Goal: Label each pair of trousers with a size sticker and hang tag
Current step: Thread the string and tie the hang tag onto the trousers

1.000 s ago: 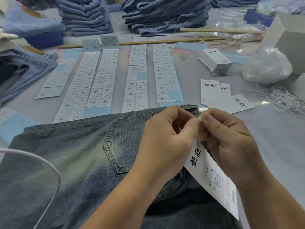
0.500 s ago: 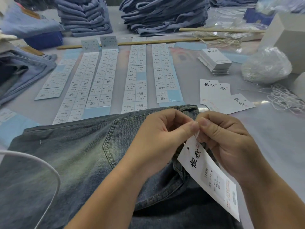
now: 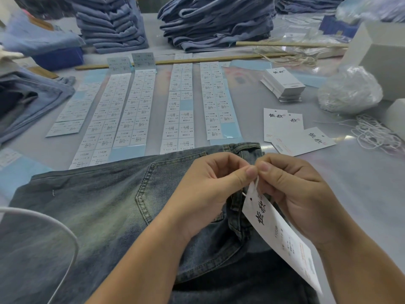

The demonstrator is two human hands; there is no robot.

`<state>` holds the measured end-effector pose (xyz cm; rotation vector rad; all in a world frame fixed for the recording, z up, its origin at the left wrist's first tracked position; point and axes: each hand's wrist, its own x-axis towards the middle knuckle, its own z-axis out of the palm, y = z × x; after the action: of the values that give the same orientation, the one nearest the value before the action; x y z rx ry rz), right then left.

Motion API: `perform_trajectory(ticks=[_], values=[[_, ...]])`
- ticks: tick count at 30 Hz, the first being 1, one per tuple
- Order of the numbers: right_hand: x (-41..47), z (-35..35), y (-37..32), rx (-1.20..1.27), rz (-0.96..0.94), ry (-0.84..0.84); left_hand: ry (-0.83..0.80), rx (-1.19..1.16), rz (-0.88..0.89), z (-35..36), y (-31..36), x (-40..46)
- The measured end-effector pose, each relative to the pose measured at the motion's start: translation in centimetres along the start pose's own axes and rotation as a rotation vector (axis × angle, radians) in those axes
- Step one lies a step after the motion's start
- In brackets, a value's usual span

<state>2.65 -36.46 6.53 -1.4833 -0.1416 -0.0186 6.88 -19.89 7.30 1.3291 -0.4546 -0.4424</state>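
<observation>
A pair of washed blue jeans (image 3: pixel 92 216) lies flat before me, back pocket up, waistband toward the sticker sheets. A white hang tag (image 3: pixel 278 235) with black characters dangles over the waistband from a thin white string. My left hand (image 3: pixel 206 194) and my right hand (image 3: pixel 293 194) meet fingertip to fingertip just above the tag's top, both pinching the string. The string's path through the jeans is hidden behind my fingers. Strips of size stickers (image 3: pixel 182 106) lie in rows beyond the jeans.
Loose hang tags (image 3: pixel 285 130) and a tag stack (image 3: pixel 282 84) lie at right, near a bag of strings (image 3: pixel 348 91) and loose strings (image 3: pixel 374 132). Folded jeans piles (image 3: pixel 217 20) stand at the back and left. A white cable (image 3: pixel 65 233) crosses the lower left.
My hands have shifted slightly right and down along the waistband, fingertips staying together on the string. The tag hangs a bit lower and more tilted.
</observation>
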Motion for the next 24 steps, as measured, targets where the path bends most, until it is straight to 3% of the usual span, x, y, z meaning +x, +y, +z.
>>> perform_trajectory(ticks=[4,9,15,18,21,24], values=[[-0.2,0.6,-0.1,-0.128,-0.051,0.205,0.120,0.215,-0.051,-0.7,-1.0,-0.9],[0.1,1.7,0.3,-0.480,-0.140,0.396,0.078,0.540,-0.106,-0.3,-2.4,-2.1],[0.1,3.5,-0.6,-0.800,-0.253,0.399,0.064,0.598,-0.060,-0.8,-2.8,-2.1],[-0.4,5.2,-1.1,-0.961,-0.350,0.312,0.002,0.616,-0.024,-1.2,-2.6,-2.5],[-0.4,6.6,-1.6,-1.301,-0.069,0.218,-0.040,0.769,-0.047,-1.9,-2.6,-3.4],[0.0,6.4,-2.0,-1.516,0.312,0.190,0.018,1.213,-0.075,-3.6,-3.9,-4.4]])
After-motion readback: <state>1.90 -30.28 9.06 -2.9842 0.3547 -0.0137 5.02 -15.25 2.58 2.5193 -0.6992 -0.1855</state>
